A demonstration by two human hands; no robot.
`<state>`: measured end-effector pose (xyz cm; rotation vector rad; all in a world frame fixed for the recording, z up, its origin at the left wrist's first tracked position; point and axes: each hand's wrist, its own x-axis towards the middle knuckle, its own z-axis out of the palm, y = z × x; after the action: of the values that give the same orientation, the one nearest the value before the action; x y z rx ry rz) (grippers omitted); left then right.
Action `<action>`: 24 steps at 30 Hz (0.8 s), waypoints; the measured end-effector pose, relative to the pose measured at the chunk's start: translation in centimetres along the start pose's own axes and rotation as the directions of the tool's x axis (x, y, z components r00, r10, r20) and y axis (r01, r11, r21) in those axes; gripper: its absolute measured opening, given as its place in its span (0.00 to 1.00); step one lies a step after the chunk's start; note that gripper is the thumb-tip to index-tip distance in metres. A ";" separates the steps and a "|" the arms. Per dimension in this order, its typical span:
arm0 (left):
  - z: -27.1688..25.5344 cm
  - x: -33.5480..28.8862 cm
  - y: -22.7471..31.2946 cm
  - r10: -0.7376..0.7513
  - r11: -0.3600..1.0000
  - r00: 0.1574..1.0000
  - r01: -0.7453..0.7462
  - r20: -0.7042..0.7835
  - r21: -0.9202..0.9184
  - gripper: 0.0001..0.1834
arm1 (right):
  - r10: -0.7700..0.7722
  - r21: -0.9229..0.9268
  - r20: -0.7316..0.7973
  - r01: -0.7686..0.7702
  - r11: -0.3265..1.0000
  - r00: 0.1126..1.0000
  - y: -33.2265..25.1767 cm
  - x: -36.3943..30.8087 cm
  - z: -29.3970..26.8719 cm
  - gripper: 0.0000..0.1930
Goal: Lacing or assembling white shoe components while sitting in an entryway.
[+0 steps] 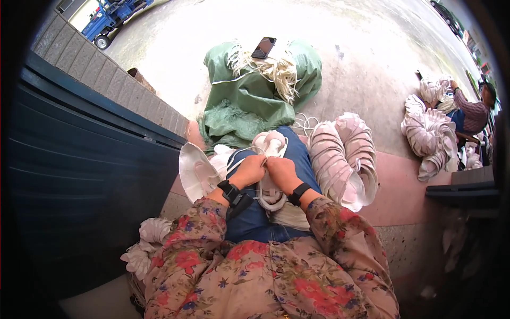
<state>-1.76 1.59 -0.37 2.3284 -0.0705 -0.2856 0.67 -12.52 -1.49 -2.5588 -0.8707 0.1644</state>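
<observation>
1. Left hand [252,170] and right hand [281,174] are meeting over the lap, fingers pinching together on a white lace [241,152], as far as I can see. The exact grip is too small to make out.
2. The pale shoe piece [271,186] is lying between the knees under both hands, wrists coming in from either side. I'm guessing the jeans [245,219] are serving as a workbench, freeing both hands for the lace.
3. Nested shoe pieces [326,149] are sitting just beside the right knee, probably for easy reach.
4. Loose cords [284,74] are draping over a green sack [226,72] out front, likely so strands are easy to grab. A phone [264,48] is resting on top, lol, maybe just parked there.
</observation>
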 end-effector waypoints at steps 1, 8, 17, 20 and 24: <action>0.0 -0.1 0.0 0.000 1.000 1.000 0.000 -0.002 0.001 0.09 | -0.023 -0.009 -0.018 0.023 1.000 1.000 -0.1 -0.2 0.0 0.05; 0.9 -0.1 -0.8 0.126 0.989 0.984 -0.115 -0.125 0.094 0.10 | -0.074 -0.047 -0.008 0.073 0.996 0.997 0.1 -0.6 -1.0 0.03; -1.2 -0.6 2.6 -0.286 0.921 0.939 0.325 0.191 -0.216 0.13 | 0.001 0.020 -0.049 0.000 1.000 0.999 0.4 -0.9 -0.2 0.05; 0.1 -2.2 1.7 0.023 0.985 0.986 0.006 -0.163 0.172 0.14 | -0.106 -0.009 0.065 0.107 0.994 0.992 1.5 -1.6 -2.4 0.05; -0.8 -3.8 4.5 0.265 0.946 0.964 -0.259 -0.002 0.195 0.15 | -0.365 0.245 -0.013 0.356 0.902 0.931 2.6 -5.0 -5.5 0.04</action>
<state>-5.13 -0.51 4.10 2.4792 -0.4077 -0.1150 -0.49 -19.35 2.17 -2.1314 -1.2383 0.1884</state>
